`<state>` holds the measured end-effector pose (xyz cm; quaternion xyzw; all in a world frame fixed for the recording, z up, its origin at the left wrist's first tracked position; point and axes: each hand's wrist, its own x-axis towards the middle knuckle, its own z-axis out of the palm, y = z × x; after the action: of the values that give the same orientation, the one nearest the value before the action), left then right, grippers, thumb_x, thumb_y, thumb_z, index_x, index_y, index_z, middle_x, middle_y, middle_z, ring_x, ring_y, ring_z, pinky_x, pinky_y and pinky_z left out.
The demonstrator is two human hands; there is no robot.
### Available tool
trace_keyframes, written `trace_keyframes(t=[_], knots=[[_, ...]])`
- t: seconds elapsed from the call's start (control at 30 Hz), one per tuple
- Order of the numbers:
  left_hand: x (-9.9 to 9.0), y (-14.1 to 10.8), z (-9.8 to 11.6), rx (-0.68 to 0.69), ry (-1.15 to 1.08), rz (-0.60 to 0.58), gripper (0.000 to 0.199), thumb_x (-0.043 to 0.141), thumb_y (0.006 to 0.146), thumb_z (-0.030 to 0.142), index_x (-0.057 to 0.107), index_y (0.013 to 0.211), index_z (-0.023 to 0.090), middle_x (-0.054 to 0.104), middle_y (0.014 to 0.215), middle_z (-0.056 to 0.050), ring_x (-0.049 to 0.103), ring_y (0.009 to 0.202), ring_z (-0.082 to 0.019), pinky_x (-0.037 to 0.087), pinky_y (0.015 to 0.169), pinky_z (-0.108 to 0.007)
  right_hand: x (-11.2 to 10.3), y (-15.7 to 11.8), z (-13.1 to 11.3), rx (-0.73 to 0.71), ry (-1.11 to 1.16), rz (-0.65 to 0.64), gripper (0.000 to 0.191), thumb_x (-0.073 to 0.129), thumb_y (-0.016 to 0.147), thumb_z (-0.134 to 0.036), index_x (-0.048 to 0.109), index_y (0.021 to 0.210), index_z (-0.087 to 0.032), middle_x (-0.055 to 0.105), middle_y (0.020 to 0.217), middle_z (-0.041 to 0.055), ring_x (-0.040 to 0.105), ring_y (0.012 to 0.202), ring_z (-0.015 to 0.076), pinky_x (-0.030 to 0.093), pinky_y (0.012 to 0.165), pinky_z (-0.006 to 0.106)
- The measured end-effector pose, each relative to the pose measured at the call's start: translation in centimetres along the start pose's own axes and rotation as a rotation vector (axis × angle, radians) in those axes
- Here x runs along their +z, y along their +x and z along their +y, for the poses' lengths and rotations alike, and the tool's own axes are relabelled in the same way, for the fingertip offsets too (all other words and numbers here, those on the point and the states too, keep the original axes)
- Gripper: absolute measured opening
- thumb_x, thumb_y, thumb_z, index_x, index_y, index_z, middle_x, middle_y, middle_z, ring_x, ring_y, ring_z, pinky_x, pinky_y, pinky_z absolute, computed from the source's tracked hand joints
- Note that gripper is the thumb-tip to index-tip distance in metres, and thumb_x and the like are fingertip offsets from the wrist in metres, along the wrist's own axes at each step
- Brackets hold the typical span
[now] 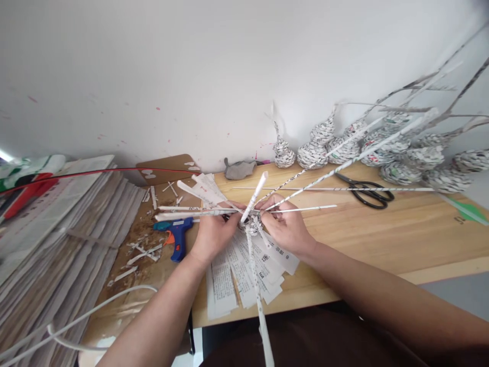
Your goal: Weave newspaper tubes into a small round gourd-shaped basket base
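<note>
A small woven piece of rolled newspaper (252, 222) is between my two hands, with several long paper rolls sticking out of it to the left, right, up and toward me. My left hand (218, 230) grips its left side, fingers closed and partly hidden behind the rolls. On the right side, my right hand (287, 224) pinches the weave and the base of the rolls. Beneath them, cut newspaper strips (223, 285) lie fanned out on the wooden table (344, 244).
A blue glue gun (179, 237) and paper scraps (145, 255) lie left, beside a tall newspaper stack (76, 239). Black scissors (369, 193) lie right. Woven paper gourds (284, 153) line the wall, with twigs (416, 84) above some. A white cable (103, 304) curves at lower left.
</note>
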<state>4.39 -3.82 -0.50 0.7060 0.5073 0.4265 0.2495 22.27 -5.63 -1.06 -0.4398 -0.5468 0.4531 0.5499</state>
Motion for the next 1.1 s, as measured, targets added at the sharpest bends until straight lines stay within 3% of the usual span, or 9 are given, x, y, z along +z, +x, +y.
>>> trace_keyframes(t=[0.13,0.3,0.5,0.6,0.73,1.1], knots=[[-0.3,0.1,0.5,-0.087,-0.045,-0.037,0.012,0.066,0.081,0.022,0.076,0.085,0.018,0.078,0.081,-0.002,0.072,0.075,-0.019,0.057,0.070,-0.027,0.0,0.0,-0.1,0.016,0.018,-0.020,0.012,0.065,0.076,-0.021,0.053,0.076,-0.022,0.071,0.091,0.0044,0.061,0.062,0.0142,0.044,0.052,0.025],[-0.4,0.2,0.5,-0.168,-0.115,-0.119,0.021,0.064,0.085,0.034,0.074,0.079,0.016,0.072,0.064,-0.002,0.066,0.054,-0.016,0.053,0.054,-0.024,0.0,-0.2,-0.6,-0.005,-0.031,-0.021,0.011,0.066,0.079,-0.023,0.055,0.076,-0.021,0.068,0.077,0.0015,0.060,0.063,0.0144,0.045,0.055,0.026],[-0.1,0.2,0.5,-0.078,-0.094,-0.063,0.011,0.069,0.077,0.023,0.075,0.083,0.016,0.076,0.078,-0.004,0.071,0.069,-0.018,0.056,0.063,-0.026,0.2,-0.1,-0.3,-0.009,-0.010,0.003,0.012,0.067,0.077,-0.025,0.055,0.077,-0.022,0.067,0.073,-0.0001,0.060,0.062,0.0142,0.046,0.055,0.026],[0.0,0.1,0.8,-0.010,-0.104,-0.041,0.014,0.065,0.078,0.018,0.076,0.086,0.018,0.077,0.082,-0.004,0.071,0.075,-0.018,0.057,0.069,-0.027,0.1,0.0,-0.1,-0.049,-0.037,0.009,0.010,0.065,0.078,-0.024,0.055,0.076,-0.022,0.070,0.078,0.0018,0.062,0.065,0.0150,0.047,0.056,0.026],[-0.1,0.0,0.9,0.016,-0.103,-0.059,0.015,0.064,0.078,0.017,0.076,0.086,0.019,0.077,0.082,-0.003,0.072,0.077,-0.019,0.058,0.073,-0.029,-0.1,0.2,-0.3,-0.016,-0.062,0.017,0.008,0.064,0.081,-0.026,0.058,0.080,-0.021,0.066,0.071,0.0007,0.062,0.064,0.0156,0.048,0.056,0.026],[-0.5,0.4,0.6,0.106,-0.106,-0.077,0.017,0.061,0.079,0.012,0.077,0.083,0.019,0.077,0.083,-0.003,0.071,0.078,-0.019,0.056,0.078,-0.029,-1.1,1.0,-0.2,0.014,0.007,-0.141,0.010,0.066,0.082,-0.026,0.065,0.089,-0.019,0.068,0.084,0.0033,0.065,0.074,0.0157,0.055,0.069,0.030]])
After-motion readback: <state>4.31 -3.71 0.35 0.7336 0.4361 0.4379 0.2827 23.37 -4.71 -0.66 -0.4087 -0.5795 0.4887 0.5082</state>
